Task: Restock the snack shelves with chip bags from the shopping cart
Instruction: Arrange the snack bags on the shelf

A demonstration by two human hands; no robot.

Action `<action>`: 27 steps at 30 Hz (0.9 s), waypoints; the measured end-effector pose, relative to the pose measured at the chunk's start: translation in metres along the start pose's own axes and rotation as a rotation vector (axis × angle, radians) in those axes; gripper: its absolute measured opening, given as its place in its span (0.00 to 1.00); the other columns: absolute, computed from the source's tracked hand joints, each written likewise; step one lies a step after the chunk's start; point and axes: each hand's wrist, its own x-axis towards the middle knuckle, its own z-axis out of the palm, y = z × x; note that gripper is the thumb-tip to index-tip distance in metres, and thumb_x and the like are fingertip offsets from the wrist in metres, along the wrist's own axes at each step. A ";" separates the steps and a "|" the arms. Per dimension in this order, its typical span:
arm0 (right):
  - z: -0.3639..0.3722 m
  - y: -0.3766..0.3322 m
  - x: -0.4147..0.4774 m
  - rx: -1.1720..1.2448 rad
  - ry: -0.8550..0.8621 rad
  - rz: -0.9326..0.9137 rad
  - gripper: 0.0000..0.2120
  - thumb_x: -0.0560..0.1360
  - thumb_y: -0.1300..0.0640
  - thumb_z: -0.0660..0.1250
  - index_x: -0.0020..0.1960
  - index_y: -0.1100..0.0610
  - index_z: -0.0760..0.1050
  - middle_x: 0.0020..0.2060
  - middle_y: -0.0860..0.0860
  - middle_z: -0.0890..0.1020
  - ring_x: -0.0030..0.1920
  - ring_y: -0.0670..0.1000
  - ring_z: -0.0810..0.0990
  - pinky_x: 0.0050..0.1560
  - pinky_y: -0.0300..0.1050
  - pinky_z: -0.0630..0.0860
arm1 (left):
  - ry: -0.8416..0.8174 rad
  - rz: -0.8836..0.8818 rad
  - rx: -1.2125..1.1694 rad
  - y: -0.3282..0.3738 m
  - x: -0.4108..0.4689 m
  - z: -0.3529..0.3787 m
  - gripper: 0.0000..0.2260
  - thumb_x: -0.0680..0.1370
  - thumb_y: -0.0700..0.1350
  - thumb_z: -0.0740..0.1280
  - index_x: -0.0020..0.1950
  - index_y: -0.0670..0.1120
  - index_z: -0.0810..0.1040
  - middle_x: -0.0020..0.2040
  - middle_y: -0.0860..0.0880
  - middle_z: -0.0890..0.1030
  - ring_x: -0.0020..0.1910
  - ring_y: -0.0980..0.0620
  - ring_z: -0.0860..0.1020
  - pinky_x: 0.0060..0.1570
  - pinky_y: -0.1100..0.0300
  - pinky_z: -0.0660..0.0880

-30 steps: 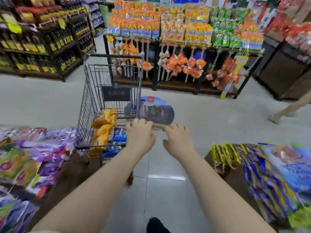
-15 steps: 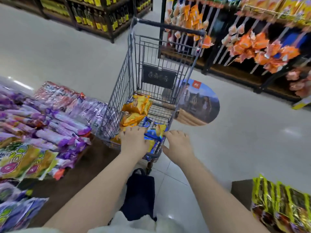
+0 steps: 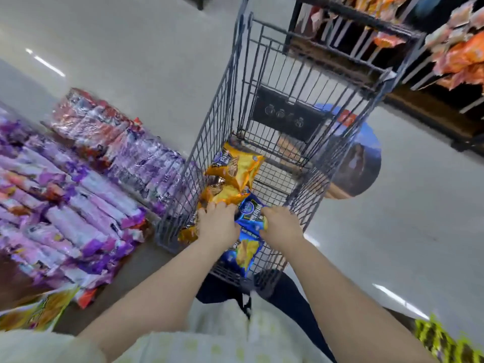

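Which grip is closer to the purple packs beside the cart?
Left. The left grip, in the cart, sits toward the purple packs; the right grip is farther right, holding a blue chip bag.

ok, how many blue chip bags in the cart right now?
2. The upper blue bag lies between the left hand and right hand, which grips its edge; the lower blue bag lies at the near end of the cart. Others may hide under the hands.

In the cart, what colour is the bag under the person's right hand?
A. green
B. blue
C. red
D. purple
B: the right hand curls its fingers round the edge of the blue chip bag in the shopping cart, while the left hand grips a yellow chip bag beside it.
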 end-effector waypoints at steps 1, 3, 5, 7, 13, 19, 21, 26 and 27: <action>0.001 0.004 0.012 -0.001 -0.035 -0.001 0.20 0.75 0.49 0.66 0.66 0.52 0.69 0.61 0.52 0.74 0.62 0.56 0.71 0.60 0.54 0.69 | -0.030 -0.021 -0.029 0.000 0.008 0.003 0.16 0.78 0.51 0.62 0.65 0.52 0.72 0.62 0.48 0.74 0.64 0.43 0.69 0.61 0.44 0.65; 0.003 0.012 0.038 0.004 -0.113 -0.010 0.21 0.75 0.50 0.67 0.66 0.52 0.69 0.61 0.53 0.74 0.62 0.57 0.71 0.61 0.54 0.71 | -0.102 -0.081 -0.132 -0.002 0.025 0.012 0.14 0.78 0.50 0.62 0.64 0.52 0.73 0.61 0.47 0.75 0.61 0.43 0.72 0.57 0.47 0.69; 0.008 0.020 0.066 0.015 -0.196 -0.012 0.21 0.74 0.51 0.68 0.65 0.52 0.70 0.60 0.54 0.74 0.61 0.57 0.72 0.60 0.55 0.72 | -0.162 -0.163 -0.303 -0.002 0.041 0.028 0.11 0.78 0.49 0.63 0.61 0.52 0.74 0.57 0.48 0.77 0.52 0.46 0.76 0.45 0.54 0.73; 0.014 0.030 0.093 0.029 -0.291 0.001 0.21 0.73 0.51 0.69 0.64 0.52 0.71 0.58 0.53 0.75 0.60 0.57 0.74 0.59 0.54 0.74 | -0.235 -0.296 -0.564 0.003 0.056 0.048 0.11 0.79 0.46 0.64 0.61 0.50 0.75 0.49 0.50 0.77 0.41 0.50 0.76 0.34 0.58 0.71; 0.042 0.069 0.174 0.125 -0.576 0.048 0.21 0.73 0.59 0.67 0.65 0.57 0.70 0.57 0.58 0.78 0.56 0.59 0.78 0.51 0.47 0.75 | -0.363 -0.975 -1.441 0.033 0.105 0.115 0.17 0.77 0.43 0.69 0.65 0.44 0.72 0.51 0.38 0.75 0.47 0.39 0.77 0.40 0.52 0.71; 0.074 0.097 0.238 0.226 -0.709 0.138 0.29 0.76 0.56 0.68 0.73 0.60 0.62 0.66 0.61 0.72 0.62 0.60 0.74 0.60 0.50 0.73 | -0.331 -1.304 -1.819 0.063 0.130 0.169 0.22 0.79 0.40 0.66 0.72 0.44 0.65 0.67 0.42 0.72 0.62 0.42 0.72 0.47 0.49 0.74; 0.084 0.098 0.249 0.255 -0.759 0.141 0.36 0.76 0.51 0.70 0.76 0.58 0.56 0.70 0.60 0.68 0.66 0.60 0.71 0.64 0.52 0.71 | -0.321 -1.303 -1.907 0.070 0.138 0.181 0.24 0.80 0.43 0.65 0.75 0.46 0.63 0.72 0.43 0.69 0.69 0.40 0.70 0.52 0.46 0.76; 0.098 0.098 0.246 0.268 -0.834 0.146 0.29 0.79 0.53 0.67 0.74 0.60 0.59 0.69 0.57 0.70 0.69 0.57 0.69 0.59 0.44 0.66 | -0.285 -1.273 -1.919 0.082 0.149 0.196 0.27 0.78 0.52 0.65 0.75 0.48 0.64 0.72 0.43 0.71 0.68 0.40 0.73 0.64 0.40 0.73; 0.100 0.097 0.246 0.302 -0.835 0.171 0.28 0.78 0.54 0.67 0.74 0.59 0.60 0.68 0.57 0.71 0.67 0.57 0.70 0.58 0.44 0.67 | -0.270 -1.291 -1.909 0.084 0.150 0.201 0.28 0.78 0.53 0.66 0.76 0.48 0.63 0.72 0.45 0.71 0.68 0.41 0.73 0.64 0.40 0.73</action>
